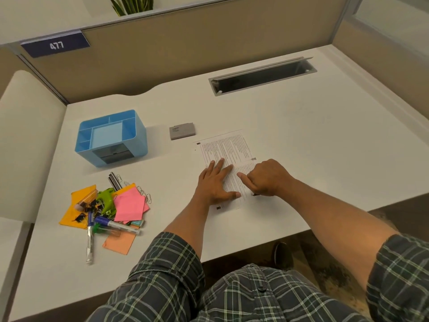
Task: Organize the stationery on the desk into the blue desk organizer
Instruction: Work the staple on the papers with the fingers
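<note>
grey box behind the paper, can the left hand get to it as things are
Probably yes. The left hand lies flat on the printed sheet, holding nothing, and the grey box sits just beyond the sheet's far left corner with only bare desk between. It looks like a short reach forward.

- An office cubicle: tan fabric partition walls [185, 56] close in a white bench [301, 140] on three sides.
- A blue number plate [55, 44] reading 477 sits on the partition's top rail.
- A cable-access slot [262, 76] with a hinged lid is cut into the bench.
- A potted plant [132, 4] stands beyond the partition.
</note>
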`<action>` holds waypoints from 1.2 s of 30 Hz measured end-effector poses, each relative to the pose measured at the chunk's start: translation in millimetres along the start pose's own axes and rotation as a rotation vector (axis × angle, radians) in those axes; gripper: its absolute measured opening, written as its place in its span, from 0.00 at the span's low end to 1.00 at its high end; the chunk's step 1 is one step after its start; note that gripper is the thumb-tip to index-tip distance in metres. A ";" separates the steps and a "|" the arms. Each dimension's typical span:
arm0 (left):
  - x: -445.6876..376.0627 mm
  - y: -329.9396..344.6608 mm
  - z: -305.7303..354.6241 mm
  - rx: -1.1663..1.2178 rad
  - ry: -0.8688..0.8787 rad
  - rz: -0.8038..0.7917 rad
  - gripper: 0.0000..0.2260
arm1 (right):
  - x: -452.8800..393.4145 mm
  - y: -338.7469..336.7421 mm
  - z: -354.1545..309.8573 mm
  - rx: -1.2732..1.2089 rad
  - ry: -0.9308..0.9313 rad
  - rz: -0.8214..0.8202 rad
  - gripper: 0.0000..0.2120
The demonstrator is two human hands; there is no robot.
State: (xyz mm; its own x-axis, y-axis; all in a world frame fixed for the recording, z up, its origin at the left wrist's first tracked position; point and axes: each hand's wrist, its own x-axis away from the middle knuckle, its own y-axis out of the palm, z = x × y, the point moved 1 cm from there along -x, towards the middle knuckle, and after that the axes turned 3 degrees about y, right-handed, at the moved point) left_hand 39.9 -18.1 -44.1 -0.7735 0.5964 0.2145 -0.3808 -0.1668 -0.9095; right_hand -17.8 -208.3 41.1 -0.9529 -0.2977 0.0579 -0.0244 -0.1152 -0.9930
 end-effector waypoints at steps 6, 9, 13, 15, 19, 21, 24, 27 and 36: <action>-5.2 -2.5 0.0 0.005 -0.011 -0.004 0.46 | 1.3 4.5 0.1 0.004 0.005 -0.031 0.31; -6.9 -2.4 -0.8 0.008 -0.015 -0.006 0.46 | 2.1 4.8 0.3 0.009 0.003 -0.032 0.31; -9.0 -1.3 -0.8 0.003 -0.020 -0.006 0.47 | 4.0 6.1 -1.2 0.020 0.004 -0.037 0.31; -9.3 -1.0 -1.3 0.001 -0.019 -0.007 0.47 | 4.2 8.2 -1.7 0.021 0.011 -0.038 0.31; -9.8 0.0 -2.8 -0.006 -0.013 -0.007 0.47 | 4.0 10.1 -1.2 0.018 0.031 -0.035 0.30; -10.1 -0.3 -3.6 -0.009 -0.009 -0.014 0.47 | 4.0 9.5 -1.4 0.016 0.037 -0.025 0.30; -10.2 -0.9 -4.7 -0.003 -0.005 -0.014 0.47 | 4.2 9.4 -2.8 0.015 0.041 -0.021 0.30; -10.0 0.0 -5.4 0.002 -0.001 -0.009 0.47 | 4.8 11.0 -4.0 0.000 0.039 -0.020 0.30; -9.5 -0.2 -5.4 0.007 -0.003 -0.005 0.46 | 4.0 16.5 -2.5 -0.027 0.040 0.008 0.30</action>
State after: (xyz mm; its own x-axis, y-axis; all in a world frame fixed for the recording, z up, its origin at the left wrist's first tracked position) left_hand 50.1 -19.5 -47.9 -0.7728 0.5952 0.2202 -0.3885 -0.1694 -0.9057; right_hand -22.8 -209.0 24.7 -0.9644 -0.2602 0.0463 -0.0243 -0.0871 -0.9959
